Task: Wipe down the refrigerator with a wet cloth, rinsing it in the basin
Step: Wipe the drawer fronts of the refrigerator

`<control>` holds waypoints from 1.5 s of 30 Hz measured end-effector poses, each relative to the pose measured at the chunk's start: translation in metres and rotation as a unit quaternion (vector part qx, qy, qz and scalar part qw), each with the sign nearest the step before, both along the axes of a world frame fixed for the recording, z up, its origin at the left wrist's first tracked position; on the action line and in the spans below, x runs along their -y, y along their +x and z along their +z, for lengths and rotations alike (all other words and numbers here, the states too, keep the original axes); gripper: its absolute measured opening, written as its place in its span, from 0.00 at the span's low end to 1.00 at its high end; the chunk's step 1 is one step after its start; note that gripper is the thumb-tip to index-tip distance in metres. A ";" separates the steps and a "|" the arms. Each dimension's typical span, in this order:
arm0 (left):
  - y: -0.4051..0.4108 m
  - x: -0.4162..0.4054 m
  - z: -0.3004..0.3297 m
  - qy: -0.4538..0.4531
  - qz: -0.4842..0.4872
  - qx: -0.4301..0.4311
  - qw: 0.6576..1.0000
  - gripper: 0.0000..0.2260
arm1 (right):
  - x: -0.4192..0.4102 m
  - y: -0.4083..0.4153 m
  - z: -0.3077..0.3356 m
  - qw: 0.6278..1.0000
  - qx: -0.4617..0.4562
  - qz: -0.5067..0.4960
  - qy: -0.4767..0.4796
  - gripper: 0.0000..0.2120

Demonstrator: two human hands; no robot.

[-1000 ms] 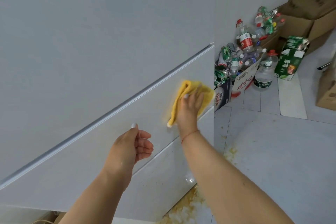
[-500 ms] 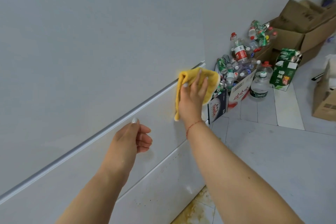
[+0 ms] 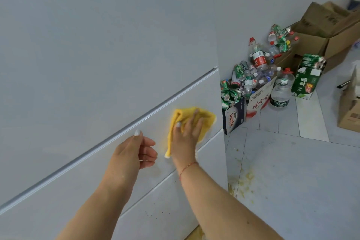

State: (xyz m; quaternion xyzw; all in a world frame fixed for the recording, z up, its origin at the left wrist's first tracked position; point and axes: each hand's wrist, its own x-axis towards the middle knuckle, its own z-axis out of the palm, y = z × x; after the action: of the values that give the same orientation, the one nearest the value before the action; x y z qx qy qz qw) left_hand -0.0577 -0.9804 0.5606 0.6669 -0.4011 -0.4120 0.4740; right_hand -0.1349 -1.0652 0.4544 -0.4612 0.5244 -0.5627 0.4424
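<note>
The white refrigerator (image 3: 93, 60) fills the left and middle of the head view, with a grooved seam running diagonally between its upper door and a drawer front. My right hand (image 3: 187, 132) presses a folded yellow cloth (image 3: 206, 121) flat against the drawer front, just under the seam near the right edge, fingers straight over the cloth. My left hand (image 3: 134, 152) hovers close to the drawer front to the left of the cloth, fingers loosely curled, holding nothing. No basin is in view.
Right of the refrigerator, a pile of empty bottles and cans (image 3: 253, 76) fills small boxes on the tiled floor. Cardboard boxes (image 3: 327, 31) stand against the wall behind it. Yellowish stains (image 3: 243, 181) mark the floor by the refrigerator's corner.
My right hand has slid the cloth down from the seam and a little to the left on the drawer front. The left hand has kept its place and pose.
</note>
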 end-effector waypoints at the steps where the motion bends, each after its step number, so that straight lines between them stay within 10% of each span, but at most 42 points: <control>1: 0.001 -0.002 0.001 0.001 -0.001 0.001 1.000 0.20 | -0.006 0.008 0.006 1.000 -0.003 -0.001 -0.020 0.32; 6: 0.002 -0.010 0.004 -0.001 -0.007 0.000 1.000 0.20 | 0.037 -0.017 0.039 0.989 -0.085 -0.058 -0.104 0.28; 27: 0.063 -0.079 -0.017 0.026 0.069 -0.001 0.997 0.19 | 0.096 -0.014 -0.118 0.911 0.258 -0.110 0.303 0.42; 33: 0.091 -0.112 -0.016 0.027 0.098 -0.002 0.995 0.19 | 0.003 0.033 -0.045 0.862 0.358 -0.132 0.335 0.26; 45: 0.152 -0.177 -0.012 0.038 0.136 -0.007 0.990 0.19 | -0.110 0.153 -0.030 0.832 0.375 -0.031 0.409 0.30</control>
State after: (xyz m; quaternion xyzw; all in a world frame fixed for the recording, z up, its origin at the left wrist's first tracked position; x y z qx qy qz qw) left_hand 0.0945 -0.8031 0.5483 0.7296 -0.2872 -0.3636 0.5029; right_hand 0.0185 -0.9547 0.4243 0.0244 0.5148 -0.4403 0.7352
